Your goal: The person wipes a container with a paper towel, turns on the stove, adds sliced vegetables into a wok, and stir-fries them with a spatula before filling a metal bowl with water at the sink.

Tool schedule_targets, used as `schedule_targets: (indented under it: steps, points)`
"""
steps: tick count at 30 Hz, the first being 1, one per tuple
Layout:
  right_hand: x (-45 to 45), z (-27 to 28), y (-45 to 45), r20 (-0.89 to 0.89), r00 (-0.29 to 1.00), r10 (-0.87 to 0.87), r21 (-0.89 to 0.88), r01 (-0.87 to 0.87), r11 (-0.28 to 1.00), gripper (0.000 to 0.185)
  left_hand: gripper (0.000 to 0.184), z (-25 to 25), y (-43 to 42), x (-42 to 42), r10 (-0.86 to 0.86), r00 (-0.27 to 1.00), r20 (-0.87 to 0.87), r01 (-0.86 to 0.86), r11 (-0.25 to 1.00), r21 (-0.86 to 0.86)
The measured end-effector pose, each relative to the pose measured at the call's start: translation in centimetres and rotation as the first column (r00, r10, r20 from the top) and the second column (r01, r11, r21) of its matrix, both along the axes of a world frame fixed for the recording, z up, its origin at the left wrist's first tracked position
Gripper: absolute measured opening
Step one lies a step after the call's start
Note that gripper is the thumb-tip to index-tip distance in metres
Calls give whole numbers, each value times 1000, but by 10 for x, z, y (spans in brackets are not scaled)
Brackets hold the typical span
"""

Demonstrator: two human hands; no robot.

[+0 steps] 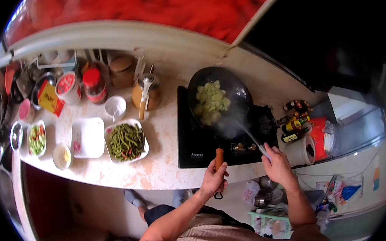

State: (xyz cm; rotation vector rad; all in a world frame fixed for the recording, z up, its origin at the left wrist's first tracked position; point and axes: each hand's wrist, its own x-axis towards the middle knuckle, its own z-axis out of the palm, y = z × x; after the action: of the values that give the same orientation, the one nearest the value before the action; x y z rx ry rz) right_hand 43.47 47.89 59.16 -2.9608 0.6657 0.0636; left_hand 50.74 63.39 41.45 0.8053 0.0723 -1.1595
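Observation:
A dark wok [235, 84] sits on the black gas stove [195, 149], with pale green vegetable slices [211, 99] in its left half and steam over its lower right. My left hand [213, 178] is closed around the wok's wooden handle [219, 156], near the counter's front edge. In my right hand [277, 164] is a long metal spatula [249, 133], its shaft running up and left into the wok. Steam hides the spatula's blade, so I cannot tell whether it touches the slices.
Left on the counter stand a plate of green beans [125, 141], a white dish [88, 137], small bowls, a red-lidded jar [94, 85] and a glass pot [146, 94]. Bottles [296, 124] and a pale bin [303, 151] are right of the stove. A green basket [270, 224] stands below.

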Motion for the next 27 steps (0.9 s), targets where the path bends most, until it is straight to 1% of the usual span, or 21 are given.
schedule_targets:
  steps: [1, 2, 3, 4, 5, 7, 8, 9, 11, 13, 14, 15, 16, 17, 18, 19, 22, 25, 26, 27]
  points:
    - [-7, 7, 1, -48, 999, 1, 9, -1, 1000, 45, 46, -1, -2, -3, -16, 999, 50, 15, 1000, 21]
    - [-11, 2, -1, -101, 995, 7, 21, -5, 1000, 46, 42, 3, -6, -7, 37, 997, 64, -39, 999, 37]
    - [-10, -9, -3, -152, 988, 15, 36, -10, 999, 48, 42, 4, -6, -9, 15, 998, 67, -21, 997, 78]
    - [-2, -17, -2, -91, 994, 53, 48, -49, 998, 44, 41, 9, -3, -8, -4, 997, 71, -2, 997, 83]
    - [11, -33, -9, -28, 998, 61, 23, -60, 998, 43, 40, 12, -1, -7, -21, 997, 71, 14, 996, 88]
    - [41, -69, -38, 91, 992, 82, -35, -79, 996, 41, 40, 0, -7, -10, 1, 996, 91, -7, 998, 66]
    - [54, -75, -52, 124, 990, 64, -32, -60, 998, 39, 40, -5, -9, -12, 8, 996, 94, -14, 998, 57]
    - [65, -75, -62, 157, 987, 45, -26, -41, 999, 38, 39, -3, -8, -13, -1, 996, 93, -6, 997, 72]
    - [68, -50, -72, 153, 988, -17, -21, 20, 1000, 34, 35, 0, -5, -8, -15, 995, 95, 6, 996, 94]
    - [64, -21, -87, 89, 992, -92, 16, 91, 996, 35, 32, 9, -1, -4, -5, 1000, 22, 3, 996, 90]
    - [65, -14, -103, 34, 991, -127, -17, 128, 992, 33, 30, 12, 0, -4, 0, 1000, -18, 1, 996, 90]
    - [68, -8, -118, -17, 986, -163, -49, 162, 986, 31, 30, 8, 0, -4, -15, 1000, 10, 14, 997, 80]
    - [71, -1, -129, -32, 977, -212, -10, 212, 977, 27, 29, 1, -1, -4, -29, 999, 39, 26, 997, 70]
    - [74, -3, -142, -17, 979, -202, -88, 199, 976, 28, 29, -1, 0, -3, -41, 997, 67, 37, 997, 61]
    - [83, -2, -156, -175, 948, -268, -14, 269, 963, 30, 29, -3, 0, -3, -52, 996, 75, 46, 996, 79]
    - [92, 3, -160, -334, 890, -310, 49, 345, 937, 31, 28, -2, 0, -1, -62, 995, 81, 54, 994, 96]
    - [116, -38, -179, -430, 869, -245, 307, 395, 866, 34, 28, 3, 2, 2, -84, 991, 105, 71, 990, 124]
    - [136, -66, -167, -244, 938, -247, 476, 337, 812, 37, 27, 9, 6, 5, -96, 988, 122, 77, 986, 147]
    - [135, -70, -163, -127, 980, -152, 368, 189, 910, 36, 27, 9, 8, 5, -103, 987, 126, 83, 984, 157]
    - [133, -74, -160, -23, 999, -40, 234, 44, 971, 35, 27, 7, 8, 6, -100, 987, 125, 80, 984, 160]
